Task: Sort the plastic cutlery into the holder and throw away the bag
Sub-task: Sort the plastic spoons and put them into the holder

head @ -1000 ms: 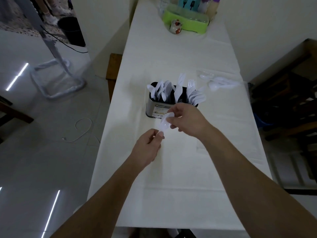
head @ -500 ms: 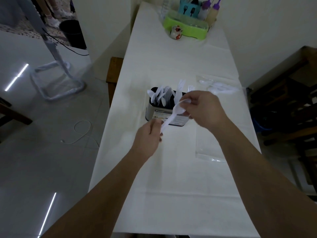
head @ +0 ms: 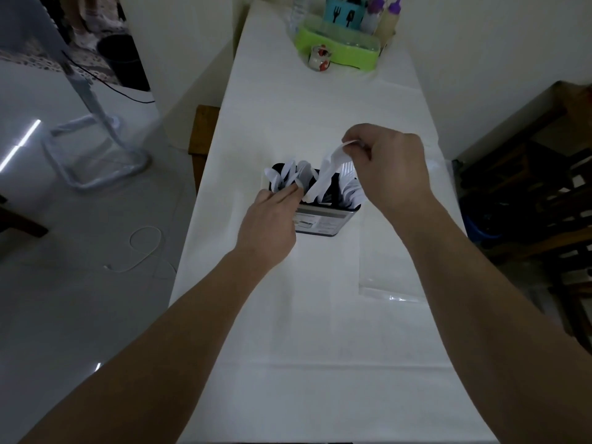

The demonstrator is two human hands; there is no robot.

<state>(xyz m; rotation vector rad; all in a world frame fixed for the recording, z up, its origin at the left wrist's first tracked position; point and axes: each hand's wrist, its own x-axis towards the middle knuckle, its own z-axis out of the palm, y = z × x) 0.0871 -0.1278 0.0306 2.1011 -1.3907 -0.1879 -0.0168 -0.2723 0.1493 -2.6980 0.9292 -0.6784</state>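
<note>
Pinched at its bowl end between thumb and curled fingers of the right hand (head: 389,169), a white plastic spoon (head: 326,174) slants down toward the holder (head: 323,219). Its handle tip meets the left hand (head: 269,224), whose fingertips (head: 296,189) touch it at the holder's near rim; whether those fingers pinch or merely steer it, I cannot tell.

From where I stand the spoon looks feather-light and thin, stiff enough to hold its line yet likely to flex or snap if bent hard. Its smooth plastic could slip, so a light hold at the 2 ends seems sensible, with the handle going in first.

Beyond the hands, the holder stands mid-desk, dark inside with a labelled metal front, already crowded with white cutlery (head: 290,176) in its left part and more on the right. A limp clear bag (head: 389,283) lies flat on the desk (head: 320,363) just right of it; it should crumple easily and want gathering, not pinching at one corner. Far off sits a green tray (head: 339,49) with bottles.
</note>
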